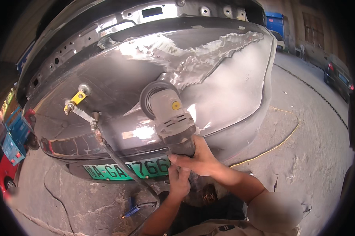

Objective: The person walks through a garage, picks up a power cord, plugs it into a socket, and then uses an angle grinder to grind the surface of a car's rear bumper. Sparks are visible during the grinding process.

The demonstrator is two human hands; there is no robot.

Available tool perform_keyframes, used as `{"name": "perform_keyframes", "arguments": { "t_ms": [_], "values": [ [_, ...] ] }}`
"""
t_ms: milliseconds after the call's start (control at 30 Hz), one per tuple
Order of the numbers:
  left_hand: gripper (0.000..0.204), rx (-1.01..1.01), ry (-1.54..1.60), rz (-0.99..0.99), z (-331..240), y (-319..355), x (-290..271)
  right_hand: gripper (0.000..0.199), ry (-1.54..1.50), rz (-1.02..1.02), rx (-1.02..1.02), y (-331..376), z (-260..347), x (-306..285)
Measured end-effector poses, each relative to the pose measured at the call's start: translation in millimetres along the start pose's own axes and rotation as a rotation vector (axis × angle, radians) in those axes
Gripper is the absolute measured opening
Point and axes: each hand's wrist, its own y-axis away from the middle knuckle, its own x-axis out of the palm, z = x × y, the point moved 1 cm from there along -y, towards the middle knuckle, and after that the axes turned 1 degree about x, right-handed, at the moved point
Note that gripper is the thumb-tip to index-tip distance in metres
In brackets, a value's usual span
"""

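Observation:
An angle grinder [173,114] with a grey head and dark body is held in both hands. My right hand [203,159] is wrapped around its body, and my left hand [179,183] closes on it just below. The grinder's round disc [149,100] lies at the dark car panel [118,74]; whether it touches cannot be made out. Beyond the disc, a bare, scraped metal patch [193,65] with ragged edges spreads to the upper right. Left of the grinder, a yellow metal bracket [76,101] is fixed to the panel, with a thick cable [122,165] running down from it.
A green licence plate [126,169] sits low on the car. A yellow cord [272,149] and a blue-handled tool [132,211] lie on the concrete floor. At the left stand a blue cart [14,147] and a red car [2,169]. A dark car [338,76] is at the far right.

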Motion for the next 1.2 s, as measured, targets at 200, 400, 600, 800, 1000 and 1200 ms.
{"name": "perform_keyframes", "arguments": {
  "t_ms": [200,400,600,800,1000,1200],
  "values": [
    [0.053,0.023,-0.116,-0.139,9.6,13.9,3.7,0.048,0.04,0.075,-0.038,-3.2,-14.3,1.6],
    [0.048,-0.098,0.011,-0.045,5.5,-5.8,-3.0,0.047,-0.011,0.006,-0.04,-4.1,-14.1,-5.9],
    [0.047,0.056,0.012,-0.071,-11.0,-14.4,7.4,0.047,-0.007,-0.002,-0.07,-5.3,-8.2,-6.4],
    [0.047,0.073,-0.019,-0.181,-0.8,-10.6,14.7,0.031,0.019,0.002,-0.177,-9.9,-5.0,-8.9],
    [0.046,0.074,-0.011,0.022,-16.7,-25.2,4.5,0.032,-0.048,-0.009,-0.167,-12.2,-6.0,-11.7],
    [0.046,0.085,0.049,-0.318,6.9,-11.7,26.8,0.048,0.01,0.073,-0.126,-7.1,-12.0,-14.7]
  ]
}}
